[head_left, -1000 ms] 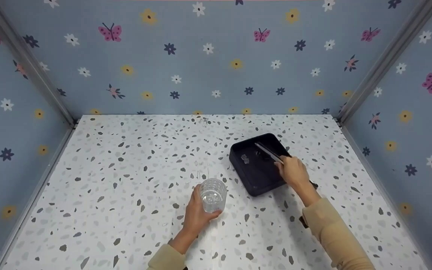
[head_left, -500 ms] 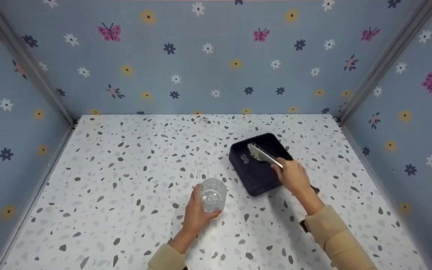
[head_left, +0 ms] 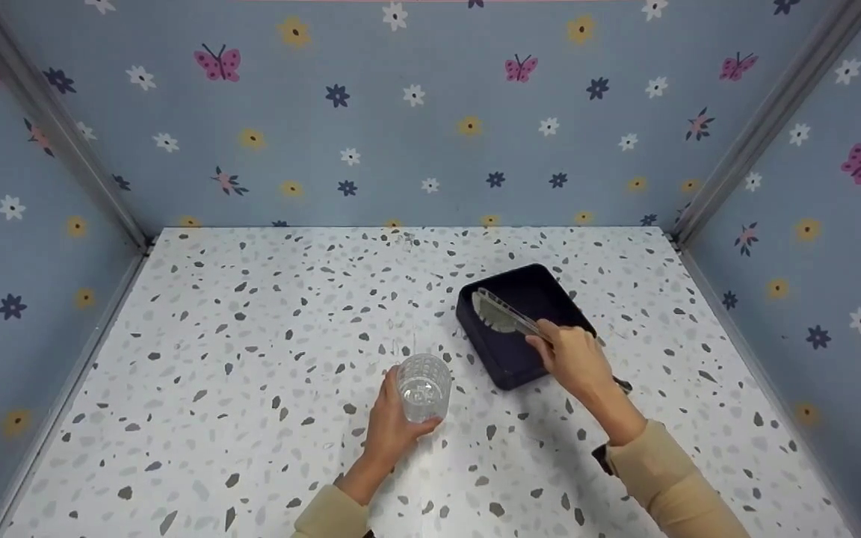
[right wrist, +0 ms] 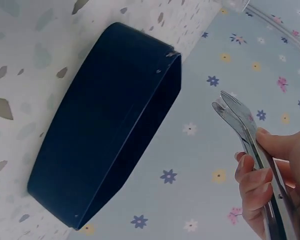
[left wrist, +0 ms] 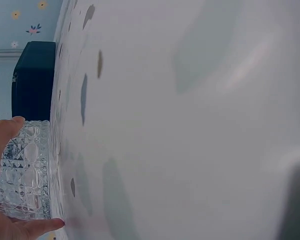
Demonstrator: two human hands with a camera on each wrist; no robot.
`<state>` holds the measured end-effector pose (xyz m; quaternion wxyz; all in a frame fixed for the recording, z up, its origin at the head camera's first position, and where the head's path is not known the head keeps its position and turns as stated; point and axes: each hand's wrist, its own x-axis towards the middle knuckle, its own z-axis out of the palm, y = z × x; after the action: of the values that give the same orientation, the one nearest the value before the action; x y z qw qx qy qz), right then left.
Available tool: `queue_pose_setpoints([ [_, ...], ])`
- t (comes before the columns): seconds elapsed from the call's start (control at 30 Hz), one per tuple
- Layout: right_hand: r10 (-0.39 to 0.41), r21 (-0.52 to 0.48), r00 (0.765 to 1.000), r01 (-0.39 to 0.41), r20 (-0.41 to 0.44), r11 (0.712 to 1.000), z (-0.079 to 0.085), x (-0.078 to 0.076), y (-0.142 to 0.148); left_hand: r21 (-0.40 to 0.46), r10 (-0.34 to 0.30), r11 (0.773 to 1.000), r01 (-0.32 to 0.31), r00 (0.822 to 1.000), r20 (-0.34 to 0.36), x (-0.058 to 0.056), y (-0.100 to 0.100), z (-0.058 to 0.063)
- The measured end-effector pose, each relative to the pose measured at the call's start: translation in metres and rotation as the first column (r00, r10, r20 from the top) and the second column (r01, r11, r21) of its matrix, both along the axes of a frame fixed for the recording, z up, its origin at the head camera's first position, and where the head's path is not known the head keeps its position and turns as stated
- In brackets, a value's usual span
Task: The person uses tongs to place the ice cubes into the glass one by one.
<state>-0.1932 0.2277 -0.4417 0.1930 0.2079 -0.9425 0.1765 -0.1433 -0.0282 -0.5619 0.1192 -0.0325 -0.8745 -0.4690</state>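
Observation:
My left hand (head_left: 393, 430) grips a clear, patterned drinking glass (head_left: 425, 390) on the speckled tabletop, thumb on its near side and fingers round its left. In the left wrist view, the glass (left wrist: 27, 170) stands between thumb and finger. My right hand (head_left: 578, 365) holds metal tongs (right wrist: 260, 155) over a dark, square-cornered tray (head_left: 477, 345). Something clear seems to lie between the tongs' tips in the right wrist view, too small to make out. In the head view, the tongs' broad head covers the tray's left part, where clear cubes lay earlier.
The white speckled tabletop (head_left: 251, 373) spreads around the tray and glass. Blue flowered panels (head_left: 430, 112) enclose it at the back and both sides. Thin clear marks, perhaps water or reflections, lie just behind the glass.
My right hand has carried the tongs leftward across the tray and turned them, so their broad side now shows. The clear cubes at the tray's left are now covered. My left hand and glass stay put.

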Motion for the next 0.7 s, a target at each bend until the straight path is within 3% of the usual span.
queue_pose_setpoints([
  [0.47, 0.119, -0.002, 0.990, -0.119, -0.072, 0.993, 0.011, 0.021, -0.018, -0.003, 0.004, 1.000, -0.004, 1.000, 0.013, 0.000, 0.000, 0.001],
  [0.7, 0.157, 0.020, 0.979, -0.156, -0.127, 0.988, 0.010, 0.030, -0.025, -0.004, -0.006, 1.000, 0.006, 1.000, -0.015, 0.001, -0.001, 0.000],
])
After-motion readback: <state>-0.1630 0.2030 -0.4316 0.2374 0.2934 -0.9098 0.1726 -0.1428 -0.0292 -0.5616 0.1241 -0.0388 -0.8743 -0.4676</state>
